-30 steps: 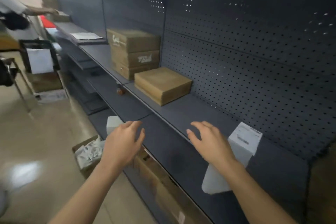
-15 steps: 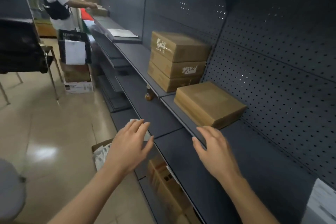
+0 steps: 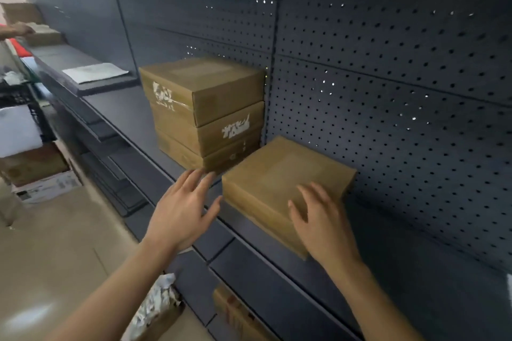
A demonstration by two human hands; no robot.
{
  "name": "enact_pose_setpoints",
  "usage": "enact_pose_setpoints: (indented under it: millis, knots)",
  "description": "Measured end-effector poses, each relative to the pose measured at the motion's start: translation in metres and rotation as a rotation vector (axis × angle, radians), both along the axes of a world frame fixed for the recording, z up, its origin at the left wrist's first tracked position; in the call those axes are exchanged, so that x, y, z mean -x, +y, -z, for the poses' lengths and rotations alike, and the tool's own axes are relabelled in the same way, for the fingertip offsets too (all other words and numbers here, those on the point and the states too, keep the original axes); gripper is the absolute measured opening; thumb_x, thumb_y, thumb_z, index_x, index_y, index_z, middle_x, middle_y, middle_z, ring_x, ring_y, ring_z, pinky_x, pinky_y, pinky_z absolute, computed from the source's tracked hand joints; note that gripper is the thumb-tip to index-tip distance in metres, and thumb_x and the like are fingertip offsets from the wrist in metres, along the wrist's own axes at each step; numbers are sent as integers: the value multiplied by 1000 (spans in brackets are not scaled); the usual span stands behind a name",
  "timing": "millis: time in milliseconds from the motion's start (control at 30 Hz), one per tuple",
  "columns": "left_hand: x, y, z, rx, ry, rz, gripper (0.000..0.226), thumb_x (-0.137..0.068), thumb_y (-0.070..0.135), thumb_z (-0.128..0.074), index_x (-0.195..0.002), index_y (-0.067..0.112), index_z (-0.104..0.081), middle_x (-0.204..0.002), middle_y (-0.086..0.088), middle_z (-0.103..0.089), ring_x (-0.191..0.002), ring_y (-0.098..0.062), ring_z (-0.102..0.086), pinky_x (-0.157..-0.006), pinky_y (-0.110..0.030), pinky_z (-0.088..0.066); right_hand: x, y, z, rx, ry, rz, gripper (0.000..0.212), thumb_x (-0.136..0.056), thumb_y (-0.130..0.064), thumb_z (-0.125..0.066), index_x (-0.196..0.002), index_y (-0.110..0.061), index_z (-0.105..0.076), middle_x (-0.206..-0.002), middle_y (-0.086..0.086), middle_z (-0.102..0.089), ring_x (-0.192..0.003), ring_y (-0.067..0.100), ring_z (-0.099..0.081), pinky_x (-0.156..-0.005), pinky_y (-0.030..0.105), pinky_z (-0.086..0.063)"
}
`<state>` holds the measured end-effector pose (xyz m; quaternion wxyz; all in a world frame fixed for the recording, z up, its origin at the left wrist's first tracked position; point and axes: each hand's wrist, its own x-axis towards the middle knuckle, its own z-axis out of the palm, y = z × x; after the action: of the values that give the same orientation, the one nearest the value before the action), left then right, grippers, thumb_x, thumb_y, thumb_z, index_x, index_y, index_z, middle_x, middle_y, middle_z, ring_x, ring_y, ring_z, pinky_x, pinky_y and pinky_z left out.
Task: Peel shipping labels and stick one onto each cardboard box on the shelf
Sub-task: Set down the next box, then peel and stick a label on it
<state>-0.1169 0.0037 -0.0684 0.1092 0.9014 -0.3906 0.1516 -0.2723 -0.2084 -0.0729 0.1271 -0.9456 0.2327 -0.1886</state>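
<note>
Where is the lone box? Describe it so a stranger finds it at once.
Start at the dark pegboard shelf and find the stack of three brown boxes on it. Just right of the stack lies the lone box, partly hidden by the right hand. Unlike its neighbours, it sits alone, with no white scraps showing.

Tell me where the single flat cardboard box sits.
Head view, centre: the flat cardboard box lies on the dark shelf, just right of the three-box stack, with the right hand over its near corner.
</note>
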Motion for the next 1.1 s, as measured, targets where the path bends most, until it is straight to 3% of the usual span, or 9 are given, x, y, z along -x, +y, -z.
enact_pose_setpoints:
  millis: [167, 233, 333, 467, 533, 633, 833, 967, 1100]
  knots:
    - [-46, -48, 8, 50, 142, 106, 66, -96, 60, -32, -144, 17, -46, -146, -7, -49, -134, -28, -47, -102, -40, -46, -5, -18, 12, -61, 94, 232, 64, -100, -51, -40, -153, -16, -32, -159, 9, -29, -144, 27, -30, -115, 44, -34]
    - [-64, -66, 13, 37, 270, 149, 68, -97, 61, -33, -152, 22, -31, -156, -4, -34, -142, -24, -35, -110, -39, -38, -4, -17, 16, -154, 97, 330, 71, -99, -54, -39, -156, -16, -20, -162, 9, -20, -145, 29, -27, -116, 43, -32]
    - [-88, -87, 22, 25, 378, 248, 71, -96, 61, -37, -154, 22, -25, -158, -4, -31, -143, -25, -32, -112, -38, -36, -6, -11, 18, -381, 80, 472, 79, -98, -56, -41, -158, -17, -6, -161, 9, -22, -141, 29, -34, -112, 40, -37]
    - [-114, -102, 29, 32, 534, 336, 77, -93, 62, -45, -156, 24, -20, -156, -3, -34, -135, -29, -43, -105, -41, -44, -15, -1, 22, -576, 17, 628, 73, -96, -59, -42, -152, -15, -24, -137, 9, -53, -121, 26, -54, -88, 31, -47]
    - [-123, -105, 32, 21, 607, 368, 82, -92, 64, -46, -157, 23, -18, -156, -5, -36, -134, -30, -44, -105, -41, -44, -20, 5, 21, -613, -3, 675, 66, -100, -53, -41, -151, -14, -28, -127, 5, -57, -115, 26, -55, -81, 28, -41]
    - [-128, -107, 35, 26, 687, 392, 83, -92, 63, -49, -155, 17, -21, -148, -9, -45, -132, -31, -46, -105, -39, -44, -27, 13, 21, -625, -68, 701, 49, -100, -48, -44, -137, -17, -45, -108, 3, -64, -97, 23, -58, -79, 32, -47]
    - [-118, -109, 34, 165, 761, 414, 68, -90, 49, -61, -145, 16, -38, -116, -5, -62, -107, -33, -61, -89, -39, -53, -29, 25, 21, -627, -179, 777, 60, -99, -45, -51, -149, -15, -36, -122, 6, -64, -120, 29, -55, -93, 34, -47]
    - [-100, -113, 36, 218, 744, 434, 74, -88, 53, -61, -148, 17, -37, -110, -7, -67, -99, -31, -65, -84, -41, -55, -9, 26, 20, -567, -246, 824, 62, -97, -44, -53, -150, -17, -35, -106, 0, -63, -110, 27, -59, -82, 30, -45]
    - [-65, -124, 30, 243, 745, 474, 81, -86, 57, -59, -152, 17, -32, -107, -6, -68, -98, -29, -64, -85, -42, -55, 27, 22, 13, -526, -336, 856, 56, -97, -40, -55, -147, -20, -40, -103, -5, -62, -112, 25, -59, -81, 27, -41]
